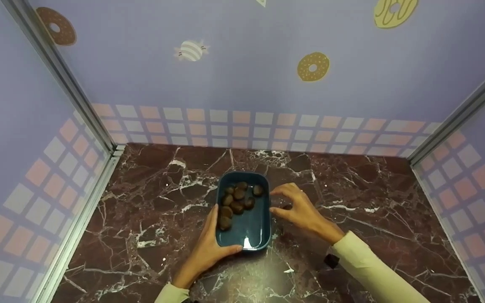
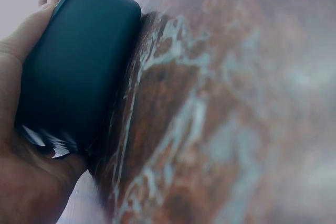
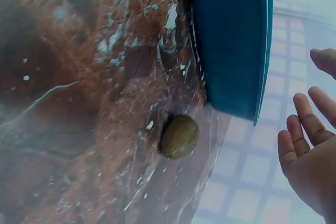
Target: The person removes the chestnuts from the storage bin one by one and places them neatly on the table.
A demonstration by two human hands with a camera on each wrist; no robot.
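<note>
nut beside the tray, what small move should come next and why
Probably pinch the nut with the right hand: it lies loose outside the tray, near that empty hand, while the left hand holds the tray.

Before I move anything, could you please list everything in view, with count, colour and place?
Table: one, red-brown marbled, across the lower view.
Dish: one, teal, on the table.
Pieces: about ten, brown, rounded, in the dish.
Loose piece: one, brown, on the table, right of the dish.
Walls: three, lilac, printed, around the table.
Metal posts: two, grey, at the back corners.
Black block: one, black, low right of the dish.
Sleeves: two, cream, one per arm.
Left hand: one, bare, gripping the dish.
Right hand: one, bare, right of the dish.
</note>
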